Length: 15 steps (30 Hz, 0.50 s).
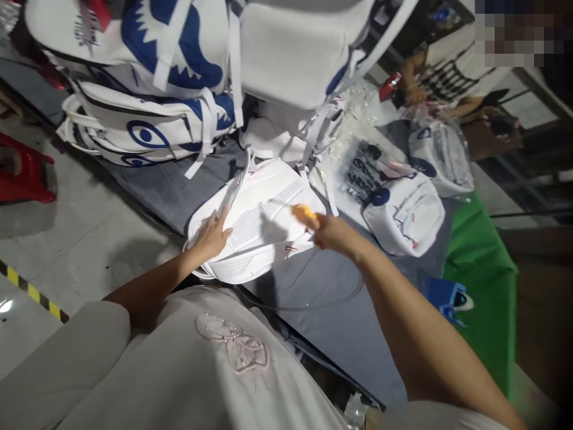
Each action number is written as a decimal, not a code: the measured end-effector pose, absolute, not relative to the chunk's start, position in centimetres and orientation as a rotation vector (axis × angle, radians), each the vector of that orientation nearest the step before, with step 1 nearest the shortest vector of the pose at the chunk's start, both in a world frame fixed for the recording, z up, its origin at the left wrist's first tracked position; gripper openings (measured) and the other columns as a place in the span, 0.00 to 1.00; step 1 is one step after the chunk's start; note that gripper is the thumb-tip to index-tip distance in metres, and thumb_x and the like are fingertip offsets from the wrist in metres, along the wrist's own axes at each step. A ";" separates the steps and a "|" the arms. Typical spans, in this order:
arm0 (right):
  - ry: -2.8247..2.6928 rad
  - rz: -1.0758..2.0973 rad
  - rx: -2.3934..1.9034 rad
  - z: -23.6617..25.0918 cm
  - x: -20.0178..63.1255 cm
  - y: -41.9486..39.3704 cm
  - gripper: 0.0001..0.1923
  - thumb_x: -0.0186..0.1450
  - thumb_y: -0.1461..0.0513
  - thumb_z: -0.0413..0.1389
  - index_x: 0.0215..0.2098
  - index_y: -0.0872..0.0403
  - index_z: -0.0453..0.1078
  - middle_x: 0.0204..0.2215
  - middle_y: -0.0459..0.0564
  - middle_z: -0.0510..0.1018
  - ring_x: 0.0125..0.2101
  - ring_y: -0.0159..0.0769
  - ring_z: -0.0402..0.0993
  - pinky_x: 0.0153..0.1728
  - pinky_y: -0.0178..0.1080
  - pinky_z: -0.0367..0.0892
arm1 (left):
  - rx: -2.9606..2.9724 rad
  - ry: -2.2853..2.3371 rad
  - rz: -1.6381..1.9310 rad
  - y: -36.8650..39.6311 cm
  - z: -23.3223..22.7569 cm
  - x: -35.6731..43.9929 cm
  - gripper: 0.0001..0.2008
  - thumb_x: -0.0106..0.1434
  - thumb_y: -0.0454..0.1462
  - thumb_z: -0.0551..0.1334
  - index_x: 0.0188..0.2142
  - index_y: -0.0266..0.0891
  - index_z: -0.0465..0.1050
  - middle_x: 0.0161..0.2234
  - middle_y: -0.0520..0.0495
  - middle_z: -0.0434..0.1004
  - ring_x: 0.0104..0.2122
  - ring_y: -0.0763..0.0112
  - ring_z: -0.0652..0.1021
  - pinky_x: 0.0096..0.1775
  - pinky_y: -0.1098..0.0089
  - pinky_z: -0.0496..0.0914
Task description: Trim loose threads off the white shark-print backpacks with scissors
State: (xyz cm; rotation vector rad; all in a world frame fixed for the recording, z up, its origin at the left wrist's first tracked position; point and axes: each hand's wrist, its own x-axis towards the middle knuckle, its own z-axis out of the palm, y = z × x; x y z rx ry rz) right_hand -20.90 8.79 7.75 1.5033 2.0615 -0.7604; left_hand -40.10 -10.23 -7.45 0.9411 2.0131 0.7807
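1. The left hand [212, 236] lies flat, fingers spread and open, pressing on the near left edge of a white backpack [257, 221]; it grips nothing.
2. The right hand [329, 232] is closed around a small yellow tool [305, 212], whose tip pokes out past the fingers. The tool is blurred, so what kind it is cannot be told.
3. The backpack lies back-panel up on a grey table [331, 298], its perforated padding facing the camera, with loose white straps [313, 140] trailing off its far end.
4. The tool sits over the right edge of the backpack, touching or just above it; the pictures do not settle which.
5. Beyond the backpack stands a pile of backpacks [179, 77] in white with blue prints, close against its far end.
6. To the right lie bagged backpacks [403, 209] in clear plastic, near the right hand.
7. Farther right, another person's hand [414, 92] holds something red.
8. A green cloth [483, 269] covers the table's right part; a blue object [447, 295] sits at its edge.
9. A red stool [22, 173] stands on the floor to the left.
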 end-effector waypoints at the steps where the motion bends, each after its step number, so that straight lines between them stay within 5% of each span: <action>1: 2.099 -0.545 1.588 8.2 -19.9 9.3 0.16 0.71 0.52 0.52 0.40 0.57 0.71 0.16 0.46 0.73 0.18 0.34 0.70 0.23 0.33 0.61 | 1.207 2.076 0.754 -10.9 -6.7 -38.5 0.34 0.66 0.42 0.59 0.69 0.40 0.51 0.68 0.33 0.52 0.65 0.43 0.59 0.63 0.46 0.52; 4: 1.999 -0.576 1.520 9.5 -16.8 9.4 0.19 0.73 0.51 0.45 0.40 0.57 0.70 0.20 0.49 0.76 0.19 0.32 0.70 0.23 0.33 0.61 | 1.883 1.946 0.514 -13.0 -5.9 -33.5 0.42 0.61 0.45 0.66 0.69 0.42 0.49 0.70 0.35 0.44 0.67 0.43 0.53 0.64 0.46 0.50; 7: 1.871 -0.780 1.472 10.6 -13.5 7.5 0.19 0.73 0.51 0.44 0.42 0.57 0.69 0.22 0.50 0.77 0.18 0.31 0.70 0.21 0.31 0.61 | 1.877 1.862 0.277 -13.7 -7.4 -30.6 0.39 0.59 0.37 0.67 0.67 0.42 0.56 0.68 0.33 0.53 0.62 0.42 0.64 0.58 0.48 0.62; 11: 1.851 -0.890 1.634 11.2 -7.9 4.4 0.22 0.73 0.50 0.43 0.47 0.59 0.67 0.20 0.49 0.74 0.17 0.32 0.69 0.20 0.32 0.60 | 1.160 1.769 0.702 -12.0 -9.8 -31.7 0.25 0.64 0.35 0.61 0.61 0.46 0.65 0.59 0.39 0.69 0.52 0.55 0.75 0.53 0.58 0.68; 13: 1.803 -1.241 1.483 10.7 -5.2 3.1 0.25 0.73 0.48 0.42 0.48 0.59 0.67 0.21 0.48 0.74 0.18 0.32 0.69 0.22 0.32 0.62 | 0.667 1.595 0.860 -10.6 -10.2 -32.7 0.18 0.67 0.42 0.59 0.56 0.42 0.69 0.51 0.37 0.76 0.41 0.60 0.79 0.43 0.64 0.73; 15: 1.849 -1.236 1.579 9.8 -3.3 2.4 0.24 0.73 0.48 0.42 0.46 0.59 0.67 0.20 0.47 0.74 0.17 0.31 0.69 0.22 0.31 0.61 | 0.251 1.449 0.863 -9.4 -10.3 -32.8 0.17 0.69 0.46 0.55 0.51 0.38 0.69 0.39 0.36 0.80 0.27 0.66 0.78 0.30 0.68 0.71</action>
